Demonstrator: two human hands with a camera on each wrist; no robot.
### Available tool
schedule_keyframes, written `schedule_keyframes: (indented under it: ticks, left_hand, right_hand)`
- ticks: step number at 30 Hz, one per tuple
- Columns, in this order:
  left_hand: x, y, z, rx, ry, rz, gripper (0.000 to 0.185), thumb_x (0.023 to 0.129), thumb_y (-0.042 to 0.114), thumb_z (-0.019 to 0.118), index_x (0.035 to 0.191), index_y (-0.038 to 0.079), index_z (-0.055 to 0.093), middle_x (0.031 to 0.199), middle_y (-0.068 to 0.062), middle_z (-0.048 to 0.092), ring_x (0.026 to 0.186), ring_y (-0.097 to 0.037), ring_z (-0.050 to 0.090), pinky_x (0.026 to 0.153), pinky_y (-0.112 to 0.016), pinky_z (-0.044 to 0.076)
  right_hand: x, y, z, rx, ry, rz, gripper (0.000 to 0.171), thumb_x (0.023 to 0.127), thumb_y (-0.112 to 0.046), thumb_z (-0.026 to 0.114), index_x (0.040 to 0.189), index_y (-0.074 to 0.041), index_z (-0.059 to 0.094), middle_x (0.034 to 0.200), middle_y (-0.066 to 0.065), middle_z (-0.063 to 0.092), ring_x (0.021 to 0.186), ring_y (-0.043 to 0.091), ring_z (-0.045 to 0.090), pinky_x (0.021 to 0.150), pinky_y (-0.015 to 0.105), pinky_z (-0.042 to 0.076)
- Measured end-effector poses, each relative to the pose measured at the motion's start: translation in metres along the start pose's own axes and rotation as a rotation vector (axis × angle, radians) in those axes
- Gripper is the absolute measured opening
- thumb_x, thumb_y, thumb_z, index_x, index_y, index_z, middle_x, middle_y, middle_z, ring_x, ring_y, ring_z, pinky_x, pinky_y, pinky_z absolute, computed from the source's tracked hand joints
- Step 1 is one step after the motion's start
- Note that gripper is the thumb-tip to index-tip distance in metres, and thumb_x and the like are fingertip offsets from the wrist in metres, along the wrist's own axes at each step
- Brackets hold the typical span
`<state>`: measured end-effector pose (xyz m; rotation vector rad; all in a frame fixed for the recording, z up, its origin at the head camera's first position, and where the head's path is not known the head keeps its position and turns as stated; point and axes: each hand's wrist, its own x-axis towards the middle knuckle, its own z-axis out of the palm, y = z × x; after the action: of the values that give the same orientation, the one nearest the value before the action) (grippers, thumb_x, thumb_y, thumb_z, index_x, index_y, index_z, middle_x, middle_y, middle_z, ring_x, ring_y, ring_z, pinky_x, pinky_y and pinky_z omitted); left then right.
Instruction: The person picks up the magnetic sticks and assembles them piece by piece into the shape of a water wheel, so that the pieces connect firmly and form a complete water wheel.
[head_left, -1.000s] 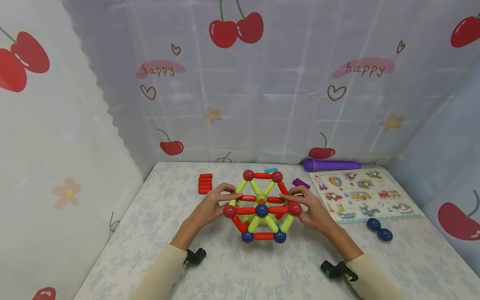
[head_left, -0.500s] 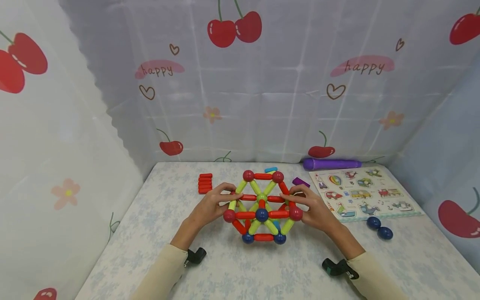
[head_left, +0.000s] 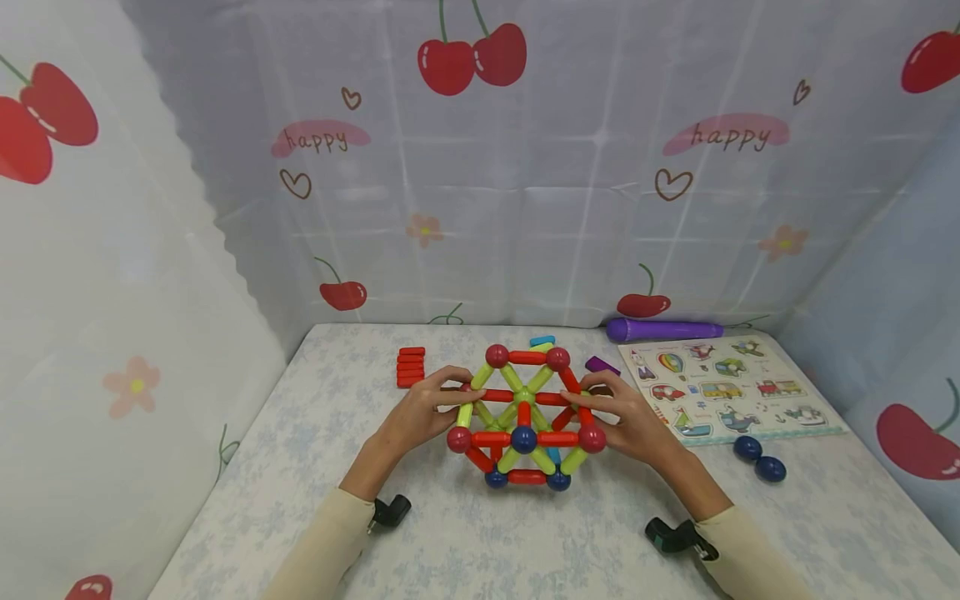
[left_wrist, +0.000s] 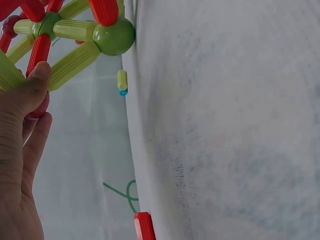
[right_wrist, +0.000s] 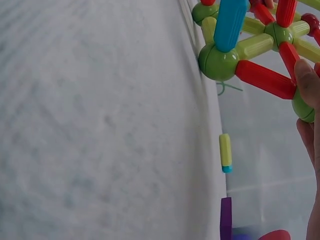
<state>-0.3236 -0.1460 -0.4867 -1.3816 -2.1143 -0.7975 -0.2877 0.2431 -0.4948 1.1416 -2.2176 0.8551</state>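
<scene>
Both hands hold a ball-and-stick model of magnetic rods and balls, in red, yellow-green and dark blue, over the middle of the table. My left hand pinches its left side with thumb and fingers around a joint. On the opposite side my right hand pinches a matching joint. A dark blue ball faces me at the front, with dark red balls to either side. In the right wrist view a blue rod rises from a green ball in the model. The fingertips behind the joints are partly hidden.
Several red rods lie in a stack at the back left. Behind the model are a blue rod and a purple piece. A purple stick, a picture puzzle board and two dark blue balls are at right.
The model has tilted in the hands: its front blue ball and side dark red balls have moved lower, and the top balls have dipped slightly. Both hands keep their grip in nearly the same place.
</scene>
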Motion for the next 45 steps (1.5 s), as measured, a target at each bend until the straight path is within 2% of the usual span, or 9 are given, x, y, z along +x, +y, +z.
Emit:
schedule_keyframes:
  ticks: [3, 9, 17, 22, 25, 31, 37, 41, 45]
  left_hand:
    - [0.001, 0.001, -0.001, 0.002, 0.003, 0.014, 0.046, 0.081, -0.013, 0.087, 0.122, 0.007, 0.082, 0.124, -0.015, 0.066, 0.106, -0.027, 0.071, 0.080, -0.024, 0.062]
    - [0.002, 0.003, -0.002, 0.008, -0.009, 0.021, 0.041, 0.082, -0.009, 0.089, 0.119, 0.008, 0.084, 0.122, -0.014, 0.067, 0.106, -0.025, 0.070, 0.082, -0.022, 0.061]
    - [0.004, 0.002, -0.004, -0.032, -0.035, -0.018, 0.038, 0.084, -0.010, 0.087, 0.117, 0.008, 0.084, 0.122, -0.012, 0.066, 0.107, -0.023, 0.069, 0.082, -0.021, 0.060]
    - [0.006, 0.005, -0.007, -0.100, -0.069, -0.087, 0.035, 0.086, -0.009, 0.085, 0.116, 0.007, 0.084, 0.122, -0.011, 0.066, 0.113, -0.025, 0.067, 0.086, -0.026, 0.062]
    - [0.008, 0.008, -0.013, -0.160, -0.108, -0.166, 0.035, 0.087, -0.009, 0.084, 0.117, 0.008, 0.084, 0.125, -0.011, 0.066, 0.119, -0.027, 0.064, 0.090, -0.030, 0.062]
    - [0.006, 0.002, -0.036, -0.205, -0.127, -0.285, 0.034, 0.087, -0.001, 0.088, 0.118, 0.012, 0.084, 0.128, -0.010, 0.071, 0.119, -0.034, 0.067, 0.090, -0.037, 0.063]
    - [-0.009, -0.020, -0.063, -0.037, -0.076, -0.509, 0.032, 0.085, 0.009, 0.092, 0.116, 0.012, 0.084, 0.117, -0.005, 0.078, 0.104, -0.029, 0.067, 0.079, -0.042, 0.061]
    - [-0.028, -0.039, -0.069, 0.062, -0.136, -0.725, 0.029, 0.088, 0.013, 0.091, 0.116, 0.011, 0.084, 0.116, -0.009, 0.078, 0.091, -0.029, 0.062, 0.069, -0.038, 0.051]
    - [-0.046, -0.053, -0.064, 0.102, -0.197, -0.832, 0.027, 0.092, 0.013, 0.087, 0.118, 0.010, 0.084, 0.123, -0.012, 0.077, 0.096, -0.029, 0.064, 0.076, -0.039, 0.054]
  right_hand:
    - [0.000, 0.000, -0.003, -0.042, -0.014, -0.038, 0.033, 0.101, -0.029, 0.079, 0.132, -0.017, 0.079, 0.123, 0.009, 0.064, 0.113, 0.024, 0.060, 0.090, 0.016, 0.055]
    - [0.001, -0.004, -0.009, -0.140, -0.048, -0.093, 0.062, 0.071, 0.000, 0.096, 0.128, -0.019, 0.081, 0.123, 0.010, 0.065, 0.115, 0.024, 0.061, 0.088, 0.021, 0.059]
    - [0.003, -0.004, -0.010, -0.135, -0.031, -0.099, 0.061, 0.069, 0.003, 0.096, 0.125, -0.019, 0.082, 0.120, 0.010, 0.066, 0.112, 0.025, 0.062, 0.078, 0.030, 0.063]
    - [0.004, -0.003, -0.010, -0.077, -0.021, -0.091, 0.061, 0.068, 0.008, 0.094, 0.122, -0.017, 0.083, 0.120, 0.009, 0.066, 0.109, 0.026, 0.063, 0.085, 0.016, 0.057]
    - [0.006, -0.003, -0.014, -0.047, -0.044, -0.076, 0.057, 0.069, 0.011, 0.093, 0.118, -0.015, 0.084, 0.120, 0.008, 0.066, 0.105, 0.027, 0.065, 0.086, 0.015, 0.056]
    - [0.013, -0.010, -0.030, -0.026, -0.151, 0.035, 0.050, 0.074, 0.013, 0.091, 0.114, -0.017, 0.086, 0.121, 0.005, 0.071, 0.109, 0.029, 0.071, 0.082, 0.032, 0.063]
    - [0.018, -0.013, -0.040, 0.006, -0.184, 0.121, 0.044, 0.076, 0.010, 0.092, 0.110, -0.018, 0.085, 0.121, 0.003, 0.077, 0.114, 0.028, 0.072, 0.089, 0.039, 0.063]
    - [0.018, -0.012, -0.042, 0.045, -0.169, 0.156, 0.042, 0.077, 0.009, 0.091, 0.109, -0.017, 0.084, 0.119, 0.002, 0.079, 0.113, 0.026, 0.073, 0.092, 0.032, 0.061]
    - [0.016, -0.012, -0.042, 0.067, -0.159, 0.178, 0.043, 0.077, 0.009, 0.091, 0.109, -0.017, 0.082, 0.119, 0.002, 0.079, 0.109, 0.023, 0.073, 0.089, 0.030, 0.061]
